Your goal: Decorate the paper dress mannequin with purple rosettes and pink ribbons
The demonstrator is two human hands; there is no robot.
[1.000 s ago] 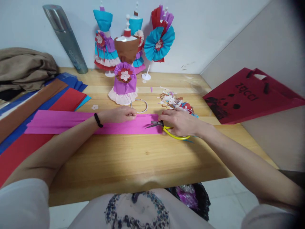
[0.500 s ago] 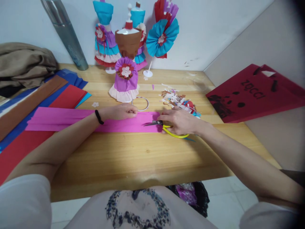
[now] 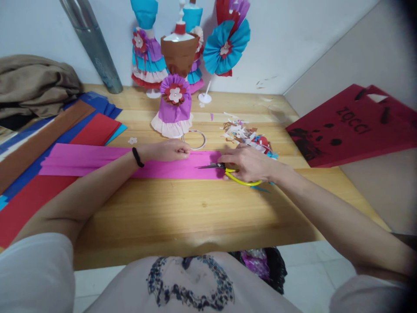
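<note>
A long pink crepe paper strip [image 3: 163,171] lies flat across the table. My left hand [image 3: 174,150] is curled into a fist on the strip's far edge, with no object showing in it. At the strip's right end, my right hand [image 3: 246,161] is closed on a pair of scissors [image 3: 243,179] with yellow handles. Their dark blades point left over the pink paper and look nearly closed. The right fingertips rest at the paper's end, partly hidden by the hand itself. Just beyond the left fist is a ring-shaped roll [image 3: 194,139], perhaps tape.
Paper scraps [image 3: 246,132] are heaped beyond my right hand. Small dress forms in paper dresses [image 3: 176,106] stand at the back, near a metal flask [image 3: 100,52]. Coloured paper strips [image 3: 48,141] and a brown cloth [image 3: 35,84] lie left. A red bag [image 3: 355,126] stands right.
The whole view has shifted slightly, with most things a little further right in the picture. Both hands, the scissors and the pink strip keep nearly the same places relative to each other.
</note>
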